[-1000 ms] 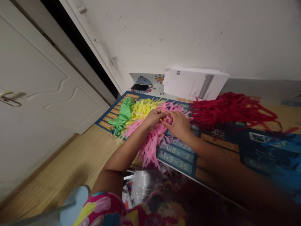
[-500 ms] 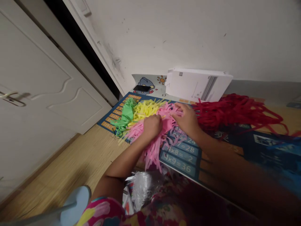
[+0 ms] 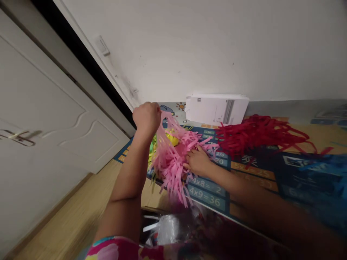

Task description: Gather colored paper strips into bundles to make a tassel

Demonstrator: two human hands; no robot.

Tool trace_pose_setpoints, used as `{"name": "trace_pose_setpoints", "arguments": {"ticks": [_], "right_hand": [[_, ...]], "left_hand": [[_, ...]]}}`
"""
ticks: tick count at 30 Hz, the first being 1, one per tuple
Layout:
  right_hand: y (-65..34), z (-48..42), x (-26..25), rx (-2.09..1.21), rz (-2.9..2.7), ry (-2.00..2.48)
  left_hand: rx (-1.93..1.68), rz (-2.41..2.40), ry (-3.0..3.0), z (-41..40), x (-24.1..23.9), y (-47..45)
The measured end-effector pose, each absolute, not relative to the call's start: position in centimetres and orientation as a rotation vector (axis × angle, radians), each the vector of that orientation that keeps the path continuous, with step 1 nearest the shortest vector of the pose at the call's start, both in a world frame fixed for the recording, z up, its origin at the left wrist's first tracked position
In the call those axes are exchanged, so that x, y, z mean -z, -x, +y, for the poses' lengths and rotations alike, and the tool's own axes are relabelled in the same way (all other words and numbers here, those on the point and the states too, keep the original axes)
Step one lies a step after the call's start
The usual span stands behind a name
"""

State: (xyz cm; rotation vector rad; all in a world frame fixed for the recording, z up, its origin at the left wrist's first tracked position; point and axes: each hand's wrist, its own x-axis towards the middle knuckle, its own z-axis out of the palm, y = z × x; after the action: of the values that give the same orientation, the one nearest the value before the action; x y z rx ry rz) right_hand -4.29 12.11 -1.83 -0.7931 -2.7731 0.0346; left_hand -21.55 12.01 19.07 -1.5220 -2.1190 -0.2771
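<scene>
My left hand (image 3: 146, 116) is raised above the table in a fist, gripping a bunch of pink paper strips (image 3: 171, 160) that hang down from it in a long fringe. My right hand (image 3: 197, 161) rests low on the same pink pile, fingers curled into the strips on the blue multiplication mat (image 3: 208, 187). A bit of yellow strips (image 3: 173, 139) and green strips (image 3: 151, 147) shows behind the lifted pink bunch.
A heap of red paper strips (image 3: 257, 135) lies to the right on the mat. A white booklet (image 3: 217, 109) leans against the wall behind. A white door (image 3: 48, 119) stands at the left, wooden floor (image 3: 67, 220) below. Clear plastic (image 3: 168, 229) sits under the table edge.
My left hand has lifted up and left with a bunch of pink strips, stretching them off the pile. My right hand has moved down onto the pile. The view tilted upward.
</scene>
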Motion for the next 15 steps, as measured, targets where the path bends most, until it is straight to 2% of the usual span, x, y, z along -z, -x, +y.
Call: {"name": "trace_pose_setpoints", "arguments": {"ticks": [3,6,11,15], "right_hand": [[3.6,12.2,0.7,-0.076,-2.765,0.762],[1.3,11.1,-2.4,-0.133,-2.69,0.671],[-2.1,6.2,-7.3,-0.554,-1.827,0.612],[-1.4,5.0,-6.9,-0.512,-1.559,0.699]], "left_hand": [[0.335,-1.985,1.482,12.9,-23.2,19.0],[0.392,-1.751,1.581,13.0,-25.1,14.9],[0.576,-1.369,2.025,11.1,-22.0,9.3],[0.56,-1.287,2.024,8.8,-18.4,7.7]]}}
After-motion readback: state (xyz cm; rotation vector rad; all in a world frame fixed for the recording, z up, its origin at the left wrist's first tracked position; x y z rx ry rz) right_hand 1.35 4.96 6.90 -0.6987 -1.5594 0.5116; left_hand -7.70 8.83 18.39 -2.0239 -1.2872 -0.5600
